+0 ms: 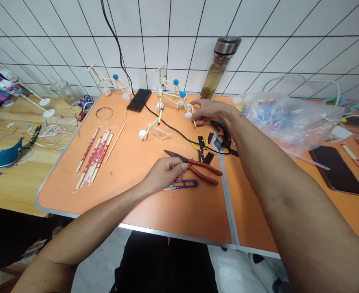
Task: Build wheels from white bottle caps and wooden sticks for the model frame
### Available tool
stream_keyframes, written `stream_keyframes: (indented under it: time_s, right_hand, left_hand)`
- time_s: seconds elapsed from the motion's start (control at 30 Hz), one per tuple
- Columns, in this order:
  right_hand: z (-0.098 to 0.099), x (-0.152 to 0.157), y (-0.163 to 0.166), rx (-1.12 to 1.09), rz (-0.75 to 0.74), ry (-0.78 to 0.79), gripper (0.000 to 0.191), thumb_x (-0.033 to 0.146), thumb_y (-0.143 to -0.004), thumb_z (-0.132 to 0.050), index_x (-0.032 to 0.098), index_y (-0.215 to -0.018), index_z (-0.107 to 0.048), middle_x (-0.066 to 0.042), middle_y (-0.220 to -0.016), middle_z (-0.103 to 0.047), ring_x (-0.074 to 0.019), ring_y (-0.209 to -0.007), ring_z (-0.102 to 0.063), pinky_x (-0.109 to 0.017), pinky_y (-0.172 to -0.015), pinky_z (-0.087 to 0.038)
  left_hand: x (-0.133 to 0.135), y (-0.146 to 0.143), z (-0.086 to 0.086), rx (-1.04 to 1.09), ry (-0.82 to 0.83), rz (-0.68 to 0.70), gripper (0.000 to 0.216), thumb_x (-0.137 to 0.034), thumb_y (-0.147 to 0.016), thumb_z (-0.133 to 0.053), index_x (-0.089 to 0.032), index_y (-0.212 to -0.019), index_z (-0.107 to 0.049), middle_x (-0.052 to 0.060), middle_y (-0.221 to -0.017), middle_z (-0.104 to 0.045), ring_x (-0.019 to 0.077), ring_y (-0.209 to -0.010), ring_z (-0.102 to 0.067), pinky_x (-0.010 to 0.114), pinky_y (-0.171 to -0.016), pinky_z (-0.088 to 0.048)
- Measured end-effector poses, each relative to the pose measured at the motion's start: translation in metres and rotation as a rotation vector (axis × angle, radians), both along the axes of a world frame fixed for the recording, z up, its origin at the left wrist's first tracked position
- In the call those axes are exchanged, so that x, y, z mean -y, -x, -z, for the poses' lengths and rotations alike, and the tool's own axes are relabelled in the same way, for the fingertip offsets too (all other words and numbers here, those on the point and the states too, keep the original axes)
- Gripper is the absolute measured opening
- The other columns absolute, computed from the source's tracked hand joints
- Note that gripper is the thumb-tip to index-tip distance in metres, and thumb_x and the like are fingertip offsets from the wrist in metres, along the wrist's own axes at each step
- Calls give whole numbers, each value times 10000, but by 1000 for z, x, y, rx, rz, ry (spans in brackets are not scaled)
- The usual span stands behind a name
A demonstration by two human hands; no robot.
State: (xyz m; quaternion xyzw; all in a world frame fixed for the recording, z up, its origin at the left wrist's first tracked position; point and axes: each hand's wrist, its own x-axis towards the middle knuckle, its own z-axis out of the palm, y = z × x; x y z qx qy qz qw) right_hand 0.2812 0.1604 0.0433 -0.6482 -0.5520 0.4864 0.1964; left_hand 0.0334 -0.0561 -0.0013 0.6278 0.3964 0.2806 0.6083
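My left hand (164, 173) is closed at the joint of red-handled pliers (202, 166), whose dark jaws point left. Just below it lie thread snips with a purple handle (185, 184), partly covered by my fingers. My right hand (211, 110) reaches farther out, its fingers bent round a short wooden stick (193, 110). Beside that stick stands a stick model with white wheels (188, 115) and blue caps (182, 94). A smaller stick piece with one white wheel (143, 134) lies nearer me.
Wrapped chopsticks (95, 156) and a loose stick (115, 142) lie left. Another stick model (115, 77) and a phone (139, 100) are behind. A tea bottle (217, 67) stands at the wall. Right are a plastic bag (289, 118) and second phone (338, 170). A black cable (173, 128) crosses the table.
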Motion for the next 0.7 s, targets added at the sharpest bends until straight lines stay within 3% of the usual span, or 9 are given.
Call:
stream_keyframes:
  time_s: [0.13, 0.37, 0.57, 0.7]
  right_hand:
    - [0, 0, 0, 4, -23, 10, 1115, -59, -810, -905, 165, -1810, -468, -42, -802, -785, -182, -625, -731, -280, -585, -653]
    - [-3, 3, 3, 18, 0, -7, 1109, 3, -767, -1006, 158, -1757, -531, -71, -867, -813, -185, -643, -747, -362, -699, -697]
    - [-4, 4, 4, 14, -7, 6, 1077, -41, -809, -940, 161, -1772, -501, -44, -830, -797, -177, -636, -734, -278, -597, -643]
    - [-4, 5, 5, 16, 5, 7, 1066, -47, -801, -947, 153, -1757, -520, -61, -860, -812, -184, -644, -746, -313, -661, -680]
  left_hand:
    - [0, 1, 0, -3, -10, -1, 603, -755, -1031, -654, -203, -787, -636, 6, -689, -663, 119, -592, -512, 266, -584, -372]
    - [0, 1, 1, 9, -11, -1, 614, -775, -1024, -654, -204, -798, -641, 0, -680, -654, 119, -583, -507, 266, -579, -372]
    - [0, 1, 0, 10, -7, 5, 595, -752, -1030, -653, -202, -804, -642, 7, -683, -663, 120, -583, -509, 267, -577, -366]
    - [1, 1, -1, 8, -14, 4, 610, -768, -1025, -654, -202, -797, -641, 6, -677, -657, 121, -582, -503, 268, -577, -358]
